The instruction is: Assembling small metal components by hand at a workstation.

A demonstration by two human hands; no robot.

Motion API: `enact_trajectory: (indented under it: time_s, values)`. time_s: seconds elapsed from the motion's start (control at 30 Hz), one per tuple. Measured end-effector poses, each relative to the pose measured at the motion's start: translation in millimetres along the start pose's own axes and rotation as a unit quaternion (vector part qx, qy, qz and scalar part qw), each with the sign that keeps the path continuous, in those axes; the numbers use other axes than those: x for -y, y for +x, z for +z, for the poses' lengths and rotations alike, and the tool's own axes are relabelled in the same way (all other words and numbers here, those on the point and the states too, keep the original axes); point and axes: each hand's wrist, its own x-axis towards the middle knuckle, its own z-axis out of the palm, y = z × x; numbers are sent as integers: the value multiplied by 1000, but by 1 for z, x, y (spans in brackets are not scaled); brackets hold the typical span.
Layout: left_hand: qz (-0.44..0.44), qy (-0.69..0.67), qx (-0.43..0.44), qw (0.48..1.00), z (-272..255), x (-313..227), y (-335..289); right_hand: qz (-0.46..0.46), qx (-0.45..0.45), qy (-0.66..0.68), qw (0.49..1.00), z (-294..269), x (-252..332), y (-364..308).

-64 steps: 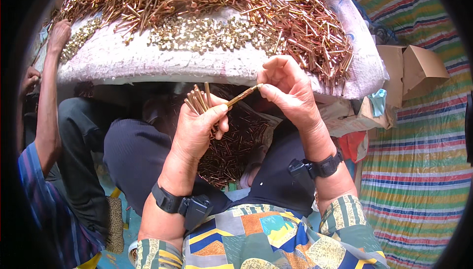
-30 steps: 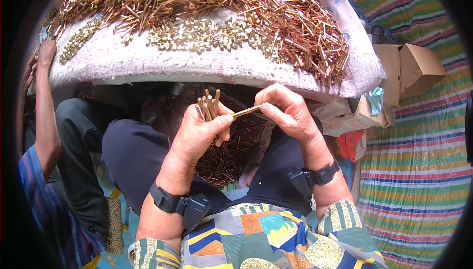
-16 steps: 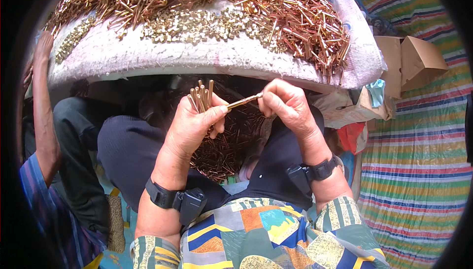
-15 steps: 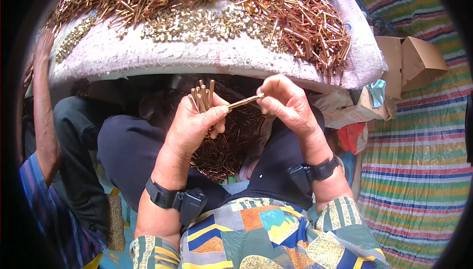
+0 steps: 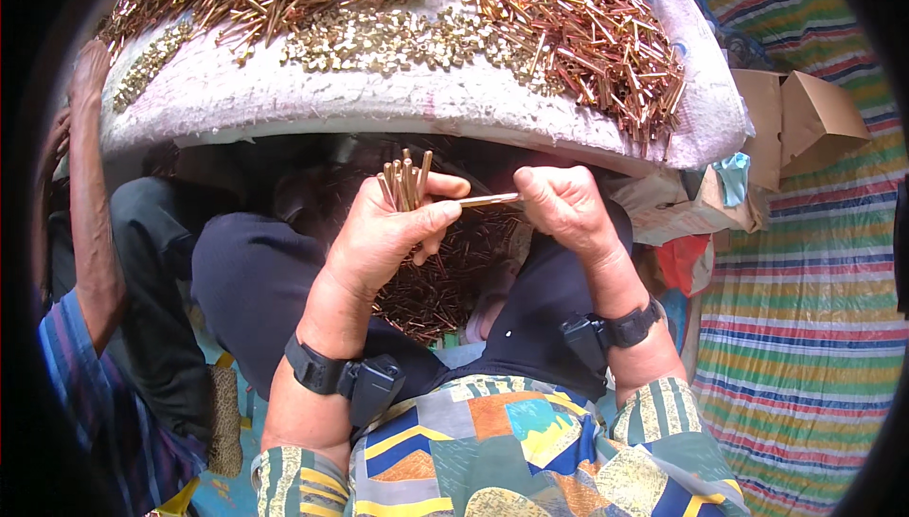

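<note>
Left hand (image 5: 374, 238): grasps a bundle of rods (image 5: 402, 186), ends up; one single rod (image 5: 490, 200) juts rightward between thumb and finger. Right hand (image 5: 568, 206): fingers curled, pinching that rod's outer tip; whether a small part sits there, cannot tell. Both short of the bench (image 5: 407, 112)'s front edge. Along that edge: brass-coloured small pieces (image 5: 393, 42). Behind, reaching the right corner: heaped coppery rods (image 5: 606, 53).

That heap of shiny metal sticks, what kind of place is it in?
Maybe a makeshift workshop: a heap of copper-coloured rods and many little gold-coloured pieces lie on a white cover, and the left hand holds a bunch of similar rods.
</note>
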Motion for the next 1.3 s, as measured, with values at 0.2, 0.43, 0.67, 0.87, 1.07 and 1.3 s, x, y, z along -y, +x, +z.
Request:
enact_trajectory:
  time_s: [0.2,0.43,0.67,0.87,1.07,1.3]
  values:
    - [-69,27,30,997,3,-4,-2,-12,-64,24,998,17,21,7]
    - [-59,-2,85,995,5,5,1,-59,-18,28,998,45,27,15]
    - [-53,-47,45,996,15,12,5,-102,-96,36,990,33,27,4]
    - [-24,-90,-7,996,18,15,9,-99,-125,91,983,28,18,5]
    - [-24,-111,-31,993,19,18,13,-123,-372,-267,881,-34,17,30]
    - [-37,-105,-41,993,19,20,15,-133,-386,-394,823,-52,-12,54]
